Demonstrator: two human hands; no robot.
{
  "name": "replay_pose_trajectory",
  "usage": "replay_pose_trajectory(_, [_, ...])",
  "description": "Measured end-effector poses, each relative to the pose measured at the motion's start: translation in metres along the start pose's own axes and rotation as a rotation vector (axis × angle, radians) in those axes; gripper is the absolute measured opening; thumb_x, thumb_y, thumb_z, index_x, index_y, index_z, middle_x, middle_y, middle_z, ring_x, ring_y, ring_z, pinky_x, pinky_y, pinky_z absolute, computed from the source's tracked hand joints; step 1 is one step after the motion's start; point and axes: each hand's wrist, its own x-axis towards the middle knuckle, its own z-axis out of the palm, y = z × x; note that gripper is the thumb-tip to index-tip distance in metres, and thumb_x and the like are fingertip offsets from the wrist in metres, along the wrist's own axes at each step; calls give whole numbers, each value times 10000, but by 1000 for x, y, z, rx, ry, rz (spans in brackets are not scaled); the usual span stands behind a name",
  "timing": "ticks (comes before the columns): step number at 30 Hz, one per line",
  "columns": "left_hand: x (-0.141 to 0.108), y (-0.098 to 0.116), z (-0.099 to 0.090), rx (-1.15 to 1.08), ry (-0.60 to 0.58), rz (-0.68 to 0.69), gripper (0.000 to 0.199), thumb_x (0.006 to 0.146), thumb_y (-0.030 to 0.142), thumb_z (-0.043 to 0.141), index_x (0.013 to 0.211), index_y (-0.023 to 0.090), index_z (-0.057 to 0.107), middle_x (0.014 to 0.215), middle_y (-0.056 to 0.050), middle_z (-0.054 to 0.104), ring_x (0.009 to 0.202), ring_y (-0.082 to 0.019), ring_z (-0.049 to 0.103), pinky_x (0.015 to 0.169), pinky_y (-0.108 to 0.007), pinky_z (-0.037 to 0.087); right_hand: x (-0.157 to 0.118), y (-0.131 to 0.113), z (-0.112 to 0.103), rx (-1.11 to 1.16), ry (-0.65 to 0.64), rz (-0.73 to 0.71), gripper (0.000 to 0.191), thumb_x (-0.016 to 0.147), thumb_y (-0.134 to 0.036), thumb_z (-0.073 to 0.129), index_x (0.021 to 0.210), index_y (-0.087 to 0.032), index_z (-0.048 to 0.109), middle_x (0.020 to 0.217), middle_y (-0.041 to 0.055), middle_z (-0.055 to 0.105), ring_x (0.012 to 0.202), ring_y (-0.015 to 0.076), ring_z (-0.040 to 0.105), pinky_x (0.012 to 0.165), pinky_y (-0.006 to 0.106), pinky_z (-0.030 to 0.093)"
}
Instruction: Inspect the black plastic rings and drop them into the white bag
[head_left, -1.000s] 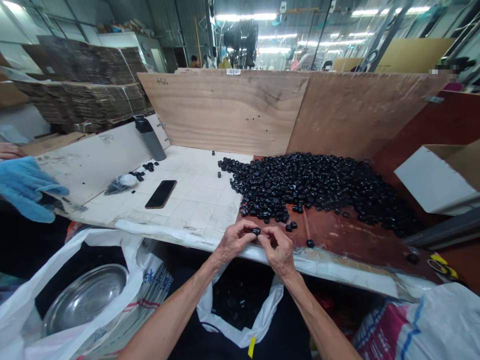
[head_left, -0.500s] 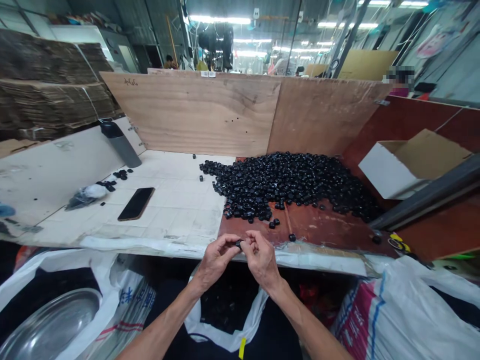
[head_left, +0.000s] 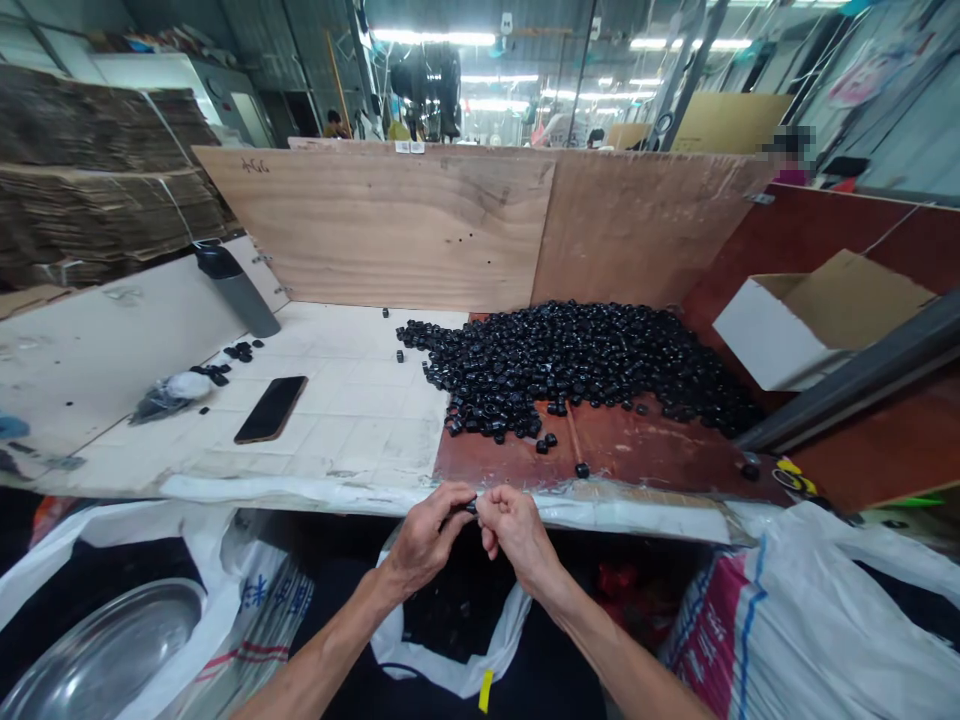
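Observation:
My left hand pinches a small black plastic part between thumb and fingertips, just off the table's front edge. Right against it, my right hand is closed, thumb and forefinger pressed together at the part's right end; what lies inside its curled fingers is hidden. Below both hands hangs a white bag with its mouth spread, dark small pieces inside. Beyond them a large heap of small black plastic parts covers the red-brown side of the table, with a few loose ones at its near edge.
A phone, a grey bottle and a small plastic bag are on the table's white left side. At right are an open carton, a metal bar and yellow-handled scissors. Wooden boards wall the back.
Both hands have come slightly lower and nearer to me. My right fingers have curled in more tightly beside the black part. The view has shifted a little.

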Motion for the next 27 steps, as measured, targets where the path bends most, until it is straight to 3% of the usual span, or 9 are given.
replay_pose_trajectory(3, [4,-2,-7,-2,-167,82,275,936,125,476,1173,218,580,1124,-105,667,1074,-221,642,928,-377,548,-6,-2,-3,-37,5,26,193,805,-328,583,695,-173,551,442,-53,529,369,84,451,386,177,344])
replay_pose_trajectory(7, [6,6,-7,48,-78,125,304,945,109,440,1205,218,555,1145,-121,655,1071,-221,646,895,-365,558,-8,-7,0,52,-23,73,288,846,-416,549,672,-188,528,450,-49,506,376,93,432,397,202,352])
replay_pose_trajectory(9, [10,14,-12,44,-137,144,287,949,125,447,1199,219,552,1133,-120,652,1053,-218,647,882,-354,555,-10,-13,-5,-97,-29,31,329,872,-451,520,660,-200,528,467,-33,510,400,118,462,412,229,378])
replay_pose_trajectory(12, [26,16,-25,73,-238,26,178,912,230,577,1090,212,588,1009,-80,658,915,-206,655,820,-330,547,-11,-23,-36,-596,221,-313,254,863,-441,565,809,-197,608,688,50,628,627,200,607,575,300,483])
replay_pose_trajectory(15, [49,-6,-35,238,14,-262,163,871,281,624,1003,191,591,896,-37,614,720,-175,622,721,-322,531,-3,-27,-86,-1002,560,-555,280,822,-340,605,1044,-170,614,1038,157,611,900,292,621,753,391,506])
replay_pose_trajectory(17, [65,-30,-35,365,116,-373,290,819,277,671,1073,164,585,964,-61,603,710,-186,617,756,-359,527,8,-21,-115,-1124,602,-540,285,797,-258,593,1060,-150,610,1012,163,590,845,285,618,707,388,509])
replay_pose_trajectory(19, [77,-52,-27,442,94,-383,346,792,274,695,1102,158,593,1007,-86,610,814,-238,634,815,-391,516,23,-11,-131,-1129,528,-555,203,807,-190,541,987,-158,628,928,133,597,776,251,618,680,361,510])
replay_pose_trajectory(22, [88,-66,-7,470,39,-336,270,826,233,650,1086,173,613,1059,-106,635,961,-289,632,869,-408,502,44,3,-124,-1060,439,-621,192,855,-150,464,922,-172,642,886,111,614,769,224,626,709,343,515])
replay_pose_trajectory(27, [91,-57,17,404,-6,-243,221,846,168,600,1063,184,640,1081,-105,677,998,-290,647,884,-409,512,71,1,-83,-979,351,-649,177,883,-176,483,918,-170,657,903,101,621,795,212,625,754,335,516])
